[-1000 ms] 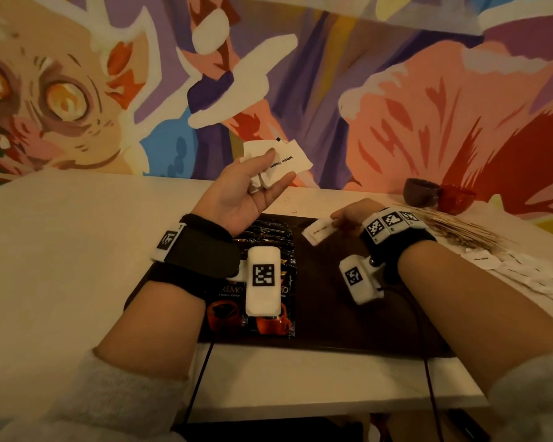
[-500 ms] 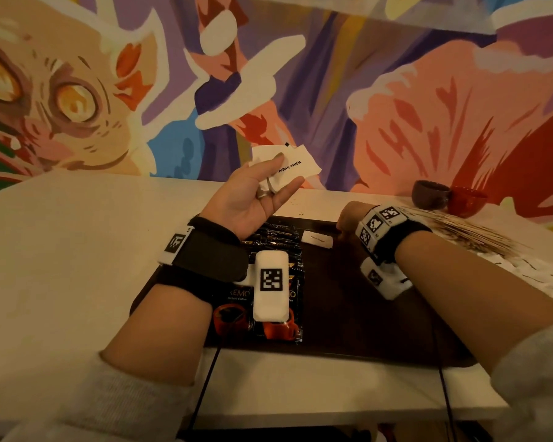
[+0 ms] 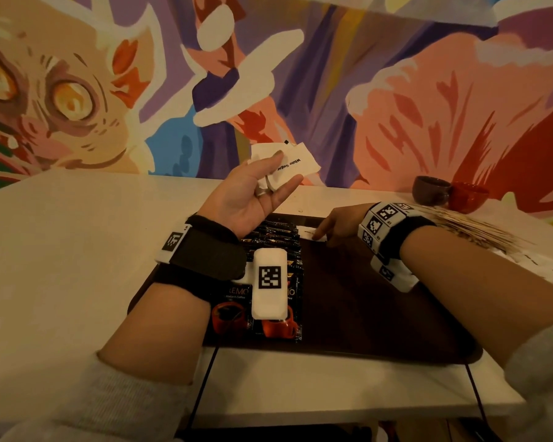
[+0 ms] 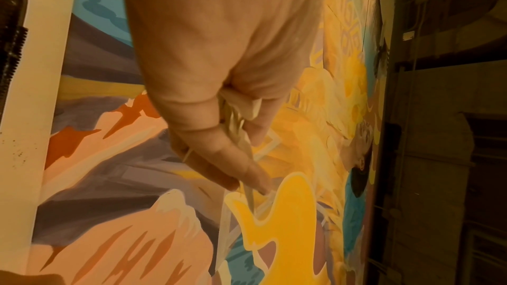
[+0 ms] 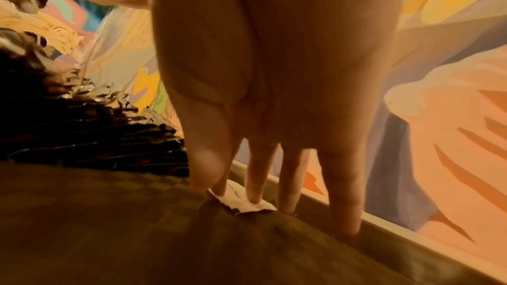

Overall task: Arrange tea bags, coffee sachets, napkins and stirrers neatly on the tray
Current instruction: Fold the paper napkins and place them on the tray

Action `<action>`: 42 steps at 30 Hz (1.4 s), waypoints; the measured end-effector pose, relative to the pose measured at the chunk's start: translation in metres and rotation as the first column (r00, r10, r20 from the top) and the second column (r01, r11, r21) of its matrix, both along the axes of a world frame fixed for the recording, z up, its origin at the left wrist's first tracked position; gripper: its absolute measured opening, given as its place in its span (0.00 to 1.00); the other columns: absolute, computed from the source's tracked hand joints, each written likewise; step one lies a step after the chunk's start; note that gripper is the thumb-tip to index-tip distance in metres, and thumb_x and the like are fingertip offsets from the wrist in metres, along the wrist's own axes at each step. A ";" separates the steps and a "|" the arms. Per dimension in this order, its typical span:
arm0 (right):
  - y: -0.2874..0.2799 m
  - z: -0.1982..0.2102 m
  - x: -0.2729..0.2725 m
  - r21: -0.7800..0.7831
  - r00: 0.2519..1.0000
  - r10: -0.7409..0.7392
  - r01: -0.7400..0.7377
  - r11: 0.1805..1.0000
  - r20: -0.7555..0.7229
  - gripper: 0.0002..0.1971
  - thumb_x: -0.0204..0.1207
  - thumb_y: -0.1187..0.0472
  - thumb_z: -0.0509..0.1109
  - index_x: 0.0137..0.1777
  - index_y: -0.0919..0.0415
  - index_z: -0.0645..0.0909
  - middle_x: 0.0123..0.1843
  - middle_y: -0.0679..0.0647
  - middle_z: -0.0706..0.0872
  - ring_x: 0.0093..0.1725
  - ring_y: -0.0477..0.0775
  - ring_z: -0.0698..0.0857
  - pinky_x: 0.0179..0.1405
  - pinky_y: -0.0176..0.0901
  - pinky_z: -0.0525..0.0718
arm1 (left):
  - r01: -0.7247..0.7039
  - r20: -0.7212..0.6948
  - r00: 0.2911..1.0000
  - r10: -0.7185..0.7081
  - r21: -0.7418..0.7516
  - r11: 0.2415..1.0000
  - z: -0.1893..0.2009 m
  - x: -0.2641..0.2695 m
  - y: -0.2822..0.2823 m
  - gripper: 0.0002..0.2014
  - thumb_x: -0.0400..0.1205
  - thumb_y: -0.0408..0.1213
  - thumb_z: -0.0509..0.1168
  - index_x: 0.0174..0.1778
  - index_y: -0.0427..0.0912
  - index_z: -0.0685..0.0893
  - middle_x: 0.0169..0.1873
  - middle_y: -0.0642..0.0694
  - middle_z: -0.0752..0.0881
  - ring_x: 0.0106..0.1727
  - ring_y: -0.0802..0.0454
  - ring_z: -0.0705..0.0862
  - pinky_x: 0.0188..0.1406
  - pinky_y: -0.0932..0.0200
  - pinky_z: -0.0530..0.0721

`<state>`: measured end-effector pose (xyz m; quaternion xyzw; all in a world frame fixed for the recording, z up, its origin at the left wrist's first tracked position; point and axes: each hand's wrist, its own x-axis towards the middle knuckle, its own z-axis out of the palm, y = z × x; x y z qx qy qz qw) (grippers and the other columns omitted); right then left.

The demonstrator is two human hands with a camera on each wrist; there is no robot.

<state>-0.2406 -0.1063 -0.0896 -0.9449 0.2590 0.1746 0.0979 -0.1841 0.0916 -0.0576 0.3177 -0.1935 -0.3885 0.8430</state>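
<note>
My left hand (image 3: 259,189) is raised palm up over the tray's far left and pinches several white sugar sachets (image 3: 289,162) between thumb and fingers; the left wrist view shows their edges (image 4: 241,114) squeezed in that grip. My right hand (image 3: 337,224) reaches to the far edge of the dark tray (image 3: 364,298), where its straight fingers (image 5: 256,183) press a single white sachet (image 5: 241,204) flat on the tray floor. A row of black coffee sachets (image 3: 276,237) lies on the tray's left part, partly hidden by my left wrist.
A bundle of wooden stirrers (image 3: 470,228) lies on the table right of the tray, with loose white sachets (image 3: 530,260) beside it. A dark cup (image 3: 430,189) and a red cup (image 3: 468,194) stand at the back right against the painted wall.
My right hand carried one white sachet to the tray's far edge, laid it down, and now rests its fingertips on it. The left hand has stayed raised with its sachets.
</note>
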 end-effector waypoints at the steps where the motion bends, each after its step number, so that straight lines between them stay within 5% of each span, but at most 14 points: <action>1: 0.001 0.000 0.001 -0.003 1.000 0.000 0.000 1.000 0.005 0.21 0.79 0.64 0.67 0.71 0.47 0.77 0.74 0.50 0.75 0.71 0.55 0.72 0.73 0.48 0.68 | -0.001 -0.001 1.000 0.001 0.004 1.000 0.000 0.000 0.000 0.20 0.83 0.28 0.63 0.72 0.33 0.74 0.63 0.33 0.83 0.52 0.42 0.88 0.33 0.57 0.90; 14: -0.003 -0.004 0.007 0.052 0.990 -0.018 0.011 0.999 0.140 0.23 0.77 0.74 0.64 0.66 0.50 0.82 0.72 0.48 0.76 0.70 0.55 0.74 0.64 0.42 0.71 | -0.009 -0.053 0.999 0.008 -0.027 1.000 -0.002 0.002 0.001 0.18 0.82 0.26 0.63 0.68 0.33 0.76 0.62 0.31 0.83 0.60 0.35 0.85 0.32 0.53 0.90; 17: -0.006 0.009 0.001 0.069 0.946 0.034 -0.059 0.996 0.322 0.18 0.78 0.69 0.66 0.66 0.53 0.81 0.68 0.47 0.80 0.65 0.47 0.76 0.64 0.38 0.69 | -0.005 -0.056 0.998 0.003 -0.048 0.999 -0.003 0.003 0.001 0.13 0.82 0.25 0.62 0.63 0.34 0.76 0.63 0.30 0.82 0.62 0.34 0.83 0.34 0.52 0.90; 20: -0.003 0.026 -0.010 0.182 0.798 -0.050 -0.076 0.980 0.600 0.14 0.81 0.65 0.64 0.64 0.57 0.81 0.61 0.49 0.83 0.57 0.46 0.80 0.50 0.33 0.76 | 0.021 -0.043 0.999 -0.022 -0.021 1.000 -0.002 0.003 0.002 0.09 0.82 0.25 0.60 0.57 0.34 0.77 0.59 0.31 0.84 0.60 0.34 0.84 0.33 0.55 0.90; 23: 0.010 0.034 -0.022 0.415 0.563 -0.260 -0.166 0.894 0.785 0.07 0.81 0.60 0.64 0.52 0.55 0.84 0.48 0.51 0.89 0.46 0.50 0.86 0.45 0.41 0.83 | 0.033 0.012 0.999 -0.034 0.038 0.999 -0.001 0.001 0.002 0.06 0.83 0.27 0.60 0.55 0.35 0.78 0.53 0.34 0.86 0.51 0.39 0.86 0.26 0.60 0.87; 25: 0.022 0.037 -0.030 0.570 0.454 -0.409 -0.309 0.761 0.792 0.10 0.81 0.54 0.65 0.45 0.59 0.84 0.37 0.53 0.88 0.37 0.51 0.85 0.43 0.44 0.84 | 0.013 0.077 0.997 -0.020 0.096 0.995 -0.002 0.001 0.000 0.06 0.83 0.28 0.60 0.55 0.37 0.78 0.51 0.36 0.86 0.48 0.44 0.86 0.24 0.63 0.84; 28: 0.034 0.039 -0.037 0.686 0.468 -0.502 -0.517 0.512 0.727 0.23 0.61 0.40 0.75 0.41 0.62 0.84 0.30 0.54 0.84 0.31 0.52 0.81 0.32 0.40 0.84 | -0.013 0.136 0.991 -0.005 0.128 0.992 -0.003 0.000 -0.003 0.06 0.84 0.29 0.61 0.54 0.38 0.78 0.48 0.39 0.87 0.43 0.49 0.86 0.23 0.65 0.83; 30: 0.036 0.032 -0.035 0.680 0.518 -0.441 -0.588 0.439 0.733 0.24 0.53 0.40 0.81 0.39 0.58 0.86 0.31 0.52 0.84 0.30 0.49 0.82 0.29 0.39 0.83 | -0.013 0.139 0.990 -0.004 0.126 0.992 -0.004 0.000 -0.004 0.05 0.83 0.29 0.61 0.53 0.39 0.79 0.47 0.39 0.88 0.40 0.50 0.86 0.24 0.66 0.82; 35: 0.048 0.015 -0.030 0.651 0.495 -0.423 -0.542 0.532 0.759 0.10 0.65 0.66 0.74 0.47 0.61 0.83 0.29 0.47 0.87 0.26 0.43 0.81 0.26 0.35 0.80 | -0.020 0.189 0.982 -0.011 0.160 0.987 -0.007 -0.001 -0.009 0.13 0.82 0.29 0.64 0.63 0.36 0.79 0.53 0.39 0.86 0.46 0.49 0.85 0.27 0.65 0.83; 42: 0.044 0.014 -0.031 0.721 0.358 -0.666 -0.560 0.408 0.655 0.04 0.77 0.71 0.62 0.45 0.65 0.77 0.35 0.56 0.89 0.32 0.51 0.88 0.30 0.41 0.85 | -0.015 0.141 0.990 -0.012 0.192 0.981 -0.009 -0.003 -0.012 0.10 0.83 0.32 0.64 0.59 0.39 0.81 0.54 0.40 0.87 0.47 0.48 0.86 0.27 0.64 0.84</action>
